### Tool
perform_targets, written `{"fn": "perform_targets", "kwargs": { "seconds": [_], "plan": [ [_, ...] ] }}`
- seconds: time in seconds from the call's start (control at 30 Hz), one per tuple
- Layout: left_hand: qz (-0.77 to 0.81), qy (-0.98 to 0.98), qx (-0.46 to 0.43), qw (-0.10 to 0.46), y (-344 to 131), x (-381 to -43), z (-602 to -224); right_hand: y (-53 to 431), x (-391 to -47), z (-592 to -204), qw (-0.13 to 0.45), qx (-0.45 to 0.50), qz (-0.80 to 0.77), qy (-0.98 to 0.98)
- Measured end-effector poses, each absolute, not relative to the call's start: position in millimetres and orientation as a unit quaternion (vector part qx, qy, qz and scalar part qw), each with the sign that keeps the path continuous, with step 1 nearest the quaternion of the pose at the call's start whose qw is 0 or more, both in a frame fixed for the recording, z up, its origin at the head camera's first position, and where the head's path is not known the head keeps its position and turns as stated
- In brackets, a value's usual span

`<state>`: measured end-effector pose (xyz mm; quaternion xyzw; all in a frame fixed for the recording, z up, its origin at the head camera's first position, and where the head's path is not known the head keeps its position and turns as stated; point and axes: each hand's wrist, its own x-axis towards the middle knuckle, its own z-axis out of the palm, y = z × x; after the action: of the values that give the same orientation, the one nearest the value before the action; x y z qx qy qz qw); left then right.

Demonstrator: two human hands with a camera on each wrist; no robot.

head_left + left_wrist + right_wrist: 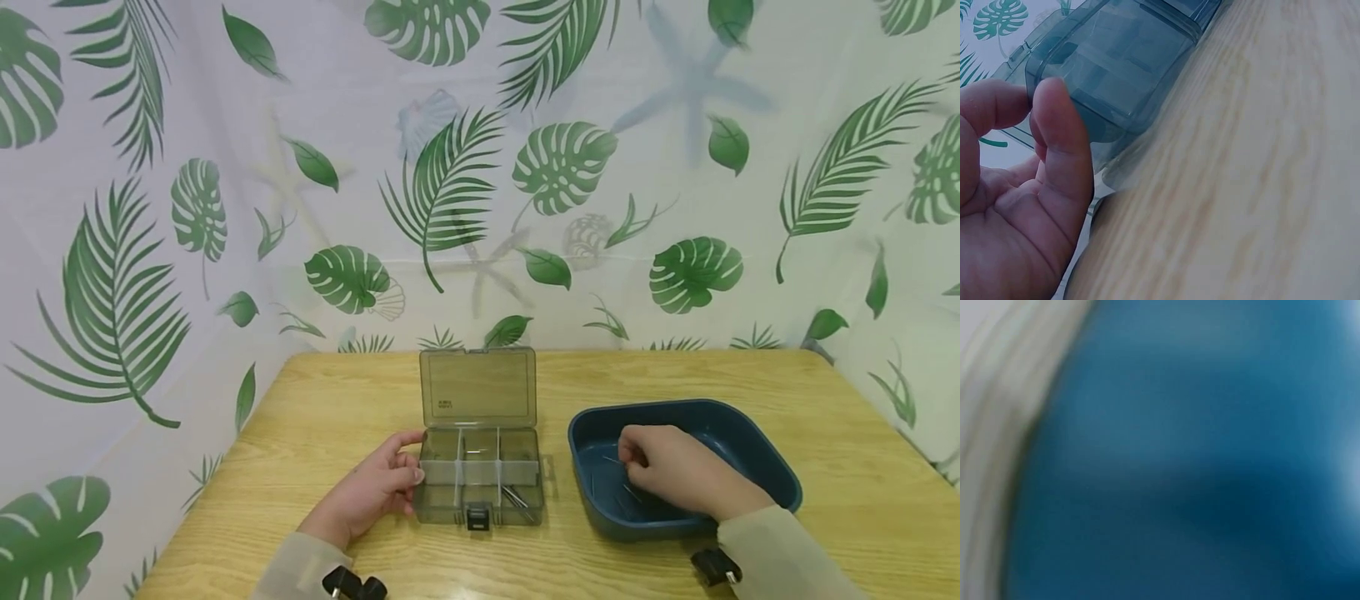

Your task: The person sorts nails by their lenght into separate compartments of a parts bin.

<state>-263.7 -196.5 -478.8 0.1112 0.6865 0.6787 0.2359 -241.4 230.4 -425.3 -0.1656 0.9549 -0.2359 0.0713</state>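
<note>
A smoky see-through compartment box (442, 496) stands on the table with its lid (480, 387) raised. My left hand (382, 483) grips its left side; in the left wrist view the thumb (1060, 119) presses the box's edge. Several thin metal pins (516, 497) lie in the front right compartment, and a single one (473, 452) shows in the back middle. To the right, my right hand (671, 467) reaches into a dark blue basin (750, 433), its fingers curled in a pinch. A thin pin (611, 459) sticks out from these fingertips. More pins (632, 493) lie on the basin's floor.
The wooden table (337, 400) meets a leaf-print cloth (465, 308) at the back. A small clear latch tab (548, 477) juts from the box's right side, towards the basin. Blue basin wall (1179, 425) fills most of the right wrist view, blurred.
</note>
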Motion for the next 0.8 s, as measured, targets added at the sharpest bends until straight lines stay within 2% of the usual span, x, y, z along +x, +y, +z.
{"fn": "perform_targets", "kwargs": {
  "seconds": [0.33, 0.8],
  "plan": [
    [0.681, 0.687, 0.103, 0.231, -204, -260, -479, 183, -239, -400, 0.01, -0.231, -0.261, 0.937],
    [0.683, 0.684, 0.115, 0.231, -197, -265, -480, 118, -252, -394, -0.039, -0.203, -0.187, 0.96]
  ]
}}
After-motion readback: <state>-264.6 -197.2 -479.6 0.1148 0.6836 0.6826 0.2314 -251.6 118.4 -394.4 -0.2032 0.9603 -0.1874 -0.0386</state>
